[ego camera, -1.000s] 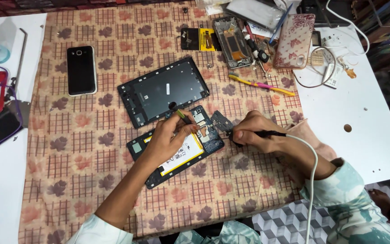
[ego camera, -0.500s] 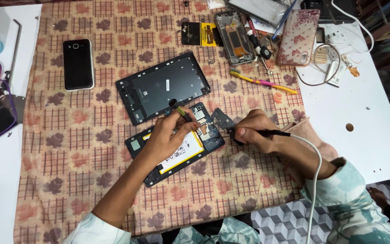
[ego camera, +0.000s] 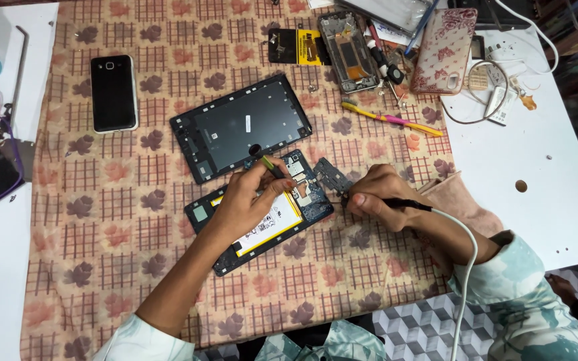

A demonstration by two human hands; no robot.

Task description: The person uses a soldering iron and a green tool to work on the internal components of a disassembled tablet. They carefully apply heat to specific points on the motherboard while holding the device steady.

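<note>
An opened tablet (ego camera: pixel 262 224) lies on the checked cloth, its yellow-edged white battery and blue circuit board exposed. My left hand (ego camera: pixel 249 200) rests on it and grips a thin yellow-green tool (ego camera: pixel 270 164) whose tip points at the board's upper end. My right hand (ego camera: pixel 379 197) holds a black corded probe (ego camera: pixel 409 204), its tip beside a small dark board piece (ego camera: pixel 332 176) at the tablet's right end. The tablet's black back cover (ego camera: pixel 242 127) lies just above.
A black phone (ego camera: pixel 114 93) lies at upper left. At the top are a stripped phone frame (ego camera: pixel 348 50), small parts, a floral phone case (ego camera: pixel 444 50), a yellow-pink toothbrush (ego camera: pixel 389 119) and a coiled white cable (ego camera: pixel 483 93). Red and black items sit at the left edge.
Both hands stay at the tablet with only slight shifts. The view has drifted a little, so everything sits a bit lower in frame.
</note>
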